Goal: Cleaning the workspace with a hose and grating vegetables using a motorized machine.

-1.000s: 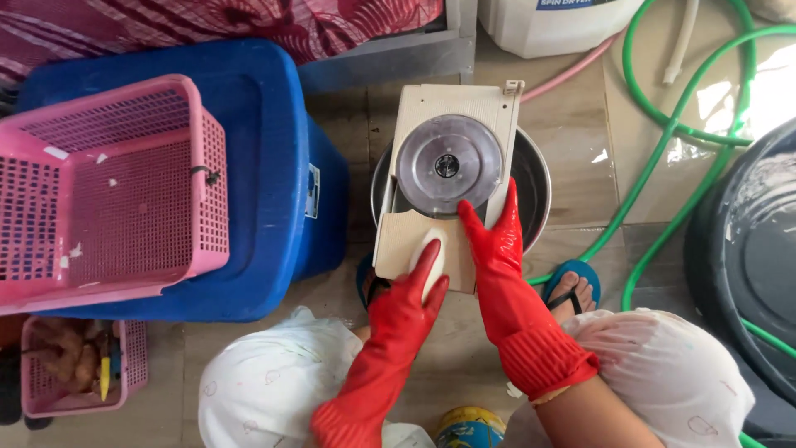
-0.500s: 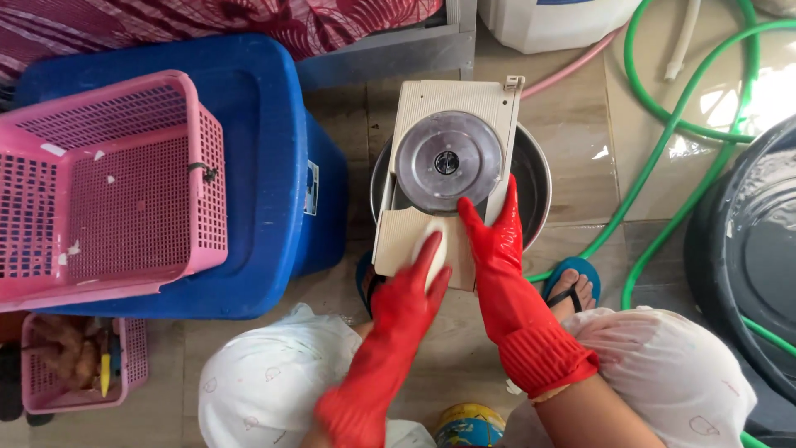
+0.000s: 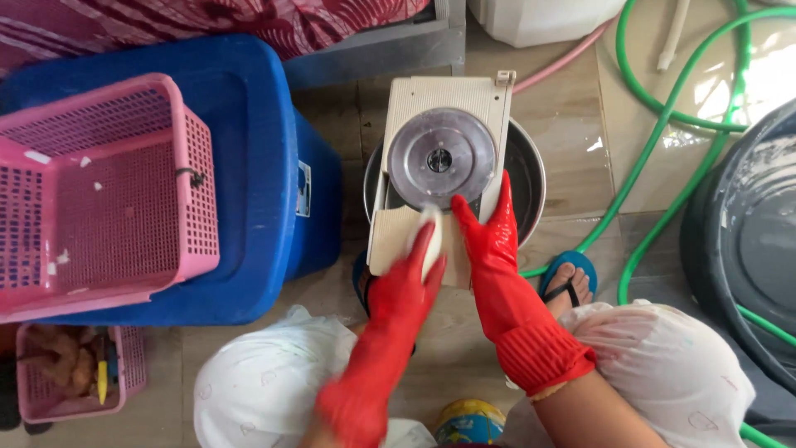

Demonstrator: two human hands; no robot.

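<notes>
Red rubber gloves cover both hands of a person crouched over a cream-coloured slicer board [image 3: 444, 124] with a round steel blade disc [image 3: 441, 159], laid across a metal basin [image 3: 531, 178] on the tiled floor. The left hand [image 3: 406, 278] presses a pale piece of food [image 3: 429, 236] against the board just below the disc, its fingers [image 3: 424, 249] curled loosely over the piece and cupping it from above rather than clenched. The right hand [image 3: 485, 249] lies nearly flat along the board's right edge, fingers extended and together, the tips touching the frame beside the disc; it appears to steady the slicer and grips nothing.

The chief hazard, judging from the view, is the blade: the food piece is small and the left fingertips sit very near the disc, so a slip on the wet-looking board could carry the glove into the cutting edge. The right fingertips are close to the disc too. The board merely rests on the basin's rim and might tip or slide under uneven pressure.

A blue plastic tub [image 3: 249, 166] with a pink basket [image 3: 108, 191] on top stands to the left, a smaller pink basket [image 3: 124, 365] below it, and green hoses [image 3: 655, 141] loop across the floor to the right, near a dark tub [image 3: 746, 232].
</notes>
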